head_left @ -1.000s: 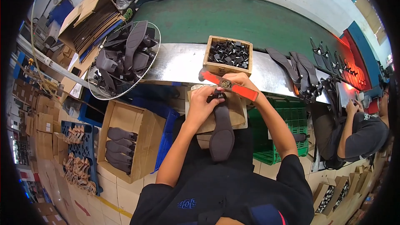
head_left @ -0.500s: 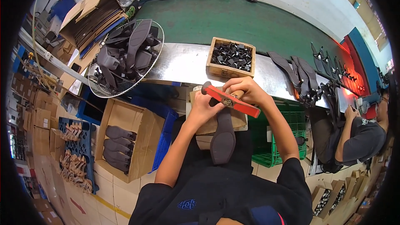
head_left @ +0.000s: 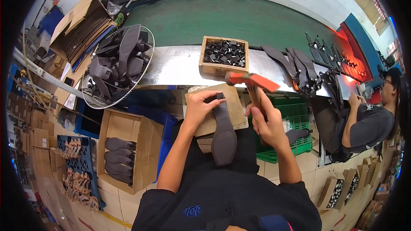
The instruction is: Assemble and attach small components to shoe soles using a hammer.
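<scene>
My left hand (head_left: 200, 108) pinches a small black heel tip (head_left: 220, 96) at the narrow far end of a dark brown shoe sole (head_left: 224, 143). The sole's wide end points toward me, and its narrow end lies over a tan board (head_left: 236, 108). My right hand (head_left: 269, 125) is wrapped round the wooden handle of a hammer (head_left: 255, 96). The hammer's red head is raised, apart from the sole, above and to the right of it. Just beyond stands a wooden box (head_left: 205, 66) full of small black heel tips.
A wire basket (head_left: 150, 60) of dark shoe parts stands far left on the metal bench (head_left: 171, 66). Soles lie in a cardboard box (head_left: 147, 158) at left. A green crate (head_left: 267, 156) is to my right. Beyond runs a green conveyor belt (head_left: 171, 25); a co-worker (head_left: 372, 119) sits at right.
My right hand has moved toward me, away from my left hand, now gripping the hammer upright with its head raised. My left hand now pinches the heel tip in plain view.
</scene>
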